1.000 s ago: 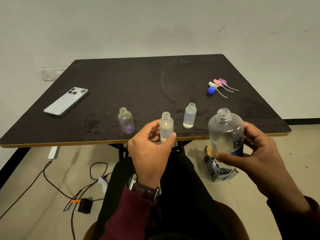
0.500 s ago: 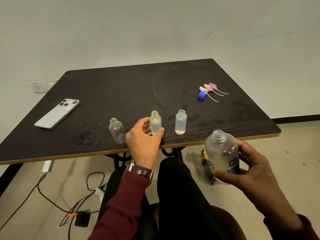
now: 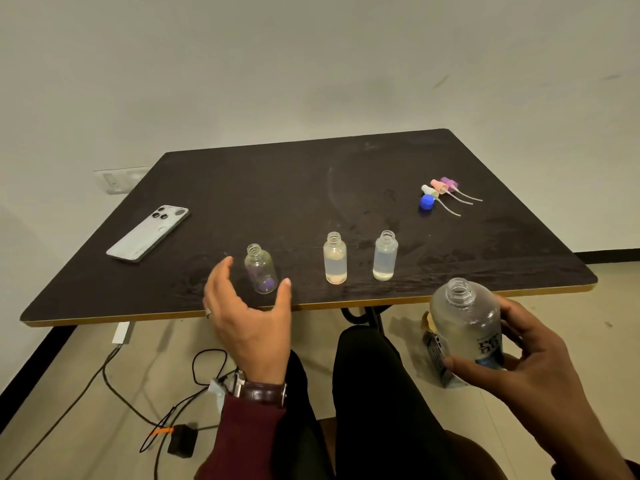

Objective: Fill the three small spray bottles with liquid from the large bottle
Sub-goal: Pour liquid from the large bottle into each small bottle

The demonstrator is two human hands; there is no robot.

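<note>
Three small uncapped bottles stand in a row near the front edge of the dark table (image 3: 311, 188). The left bottle (image 3: 260, 273) is clear with a purple bottom. The middle bottle (image 3: 335, 258) and the right bottle (image 3: 384, 256) look filled with pale liquid. My left hand (image 3: 249, 317) is open, its fingers and thumb spread on either side of the left bottle without touching it. My right hand (image 3: 519, 358) holds the large uncapped clear bottle (image 3: 465, 323) upright, below and in front of the table's right front edge.
Three spray heads (image 3: 441, 188) and a blue cap (image 3: 426, 202) lie at the table's right rear. A phone (image 3: 149, 233) lies face down at the left. Under the table there are cables (image 3: 145, 386), a small carton (image 3: 437, 355) and my legs.
My left hand set the middle bottle down on the table, let go and moved left to the purple-bottomed bottle. My right hand lowered the large bottle below the table edge.
</note>
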